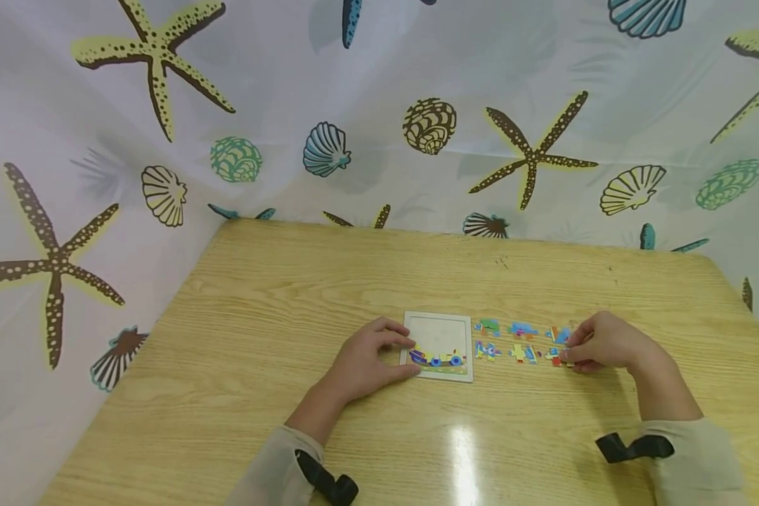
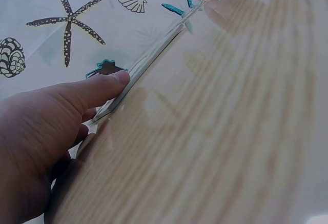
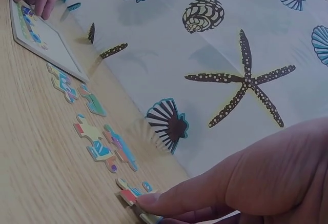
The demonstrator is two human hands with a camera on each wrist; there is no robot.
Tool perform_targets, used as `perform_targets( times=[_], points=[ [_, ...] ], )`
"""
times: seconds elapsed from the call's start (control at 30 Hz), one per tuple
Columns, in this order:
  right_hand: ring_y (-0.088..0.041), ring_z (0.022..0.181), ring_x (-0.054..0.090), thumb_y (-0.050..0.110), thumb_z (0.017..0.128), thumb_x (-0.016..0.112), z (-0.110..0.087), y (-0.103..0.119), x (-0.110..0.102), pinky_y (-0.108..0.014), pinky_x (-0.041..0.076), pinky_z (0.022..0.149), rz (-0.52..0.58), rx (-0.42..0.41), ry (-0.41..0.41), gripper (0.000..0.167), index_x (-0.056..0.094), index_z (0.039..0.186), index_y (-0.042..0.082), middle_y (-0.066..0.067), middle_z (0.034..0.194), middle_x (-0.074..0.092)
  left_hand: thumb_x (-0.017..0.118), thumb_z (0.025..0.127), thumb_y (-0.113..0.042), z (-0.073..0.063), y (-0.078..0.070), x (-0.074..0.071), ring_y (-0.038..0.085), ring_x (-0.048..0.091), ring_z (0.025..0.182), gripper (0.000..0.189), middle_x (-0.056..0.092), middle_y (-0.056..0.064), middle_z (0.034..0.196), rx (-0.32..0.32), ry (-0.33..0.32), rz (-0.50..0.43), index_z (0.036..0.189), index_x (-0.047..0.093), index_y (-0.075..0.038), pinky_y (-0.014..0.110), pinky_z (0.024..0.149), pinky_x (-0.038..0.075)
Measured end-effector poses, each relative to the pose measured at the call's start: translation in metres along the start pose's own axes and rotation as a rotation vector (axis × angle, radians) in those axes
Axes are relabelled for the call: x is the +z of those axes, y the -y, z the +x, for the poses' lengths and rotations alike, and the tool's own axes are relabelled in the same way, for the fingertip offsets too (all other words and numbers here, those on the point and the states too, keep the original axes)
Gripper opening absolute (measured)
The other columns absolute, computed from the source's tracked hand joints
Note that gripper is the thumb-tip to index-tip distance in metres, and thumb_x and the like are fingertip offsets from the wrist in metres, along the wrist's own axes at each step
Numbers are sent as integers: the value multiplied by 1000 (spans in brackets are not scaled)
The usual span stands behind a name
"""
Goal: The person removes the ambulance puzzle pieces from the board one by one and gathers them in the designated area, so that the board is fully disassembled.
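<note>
Jigsaw piece (image 3: 150, 217), right end of piece rows (image 1: 488, 350) on desk (image 1: 379, 436), presumably light, stiff, best held by edges: right grip (image 1: 609, 342) pinching it, left grip (image 1: 368, 360) loosely spread, resting on tray (image 1: 443, 379) rim.

One puzzle tray (image 1: 439, 332) — two grips (image 1: 370, 358) (image 1: 610, 342)

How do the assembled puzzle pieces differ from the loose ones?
The assembled pieces sit inside the puzzle tray, while the loose pieces lie outside it, to its right. The assembled pieces form one joined band along the tray's near side, with blue wheels showing; the loose pieces are spread in two rows, showing only scraps of picture. Both are flat and multicoloured.
</note>
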State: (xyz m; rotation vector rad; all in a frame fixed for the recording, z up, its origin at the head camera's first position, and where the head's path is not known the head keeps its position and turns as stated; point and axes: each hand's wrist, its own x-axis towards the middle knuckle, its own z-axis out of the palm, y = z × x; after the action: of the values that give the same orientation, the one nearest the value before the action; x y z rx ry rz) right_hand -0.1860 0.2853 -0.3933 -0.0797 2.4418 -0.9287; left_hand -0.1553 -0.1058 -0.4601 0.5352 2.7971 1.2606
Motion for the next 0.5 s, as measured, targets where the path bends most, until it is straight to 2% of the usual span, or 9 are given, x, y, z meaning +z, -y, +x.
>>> perform_targets(
  times=[0.23,0.5],
  points=[
    [-13,64,65,9,89,73,-2,-1,2,-30,58,62,-39,11,-13,16,65,89,-4,-5,73,68,88,76,-35,0,0,0,17,60,118,35,64,-9,120,-3,2,0,105,78,-20,39,102,49],
    [-13,63,63,9,86,70,-3,0,2,-30,56,62,-61,-26,6,13,63,86,-1,-4,69,67,88,76,-36,0,-1,1,16,60,119,36,63,-10,120,1,1,10,107,78,-22,39,102,49]
  ],
)
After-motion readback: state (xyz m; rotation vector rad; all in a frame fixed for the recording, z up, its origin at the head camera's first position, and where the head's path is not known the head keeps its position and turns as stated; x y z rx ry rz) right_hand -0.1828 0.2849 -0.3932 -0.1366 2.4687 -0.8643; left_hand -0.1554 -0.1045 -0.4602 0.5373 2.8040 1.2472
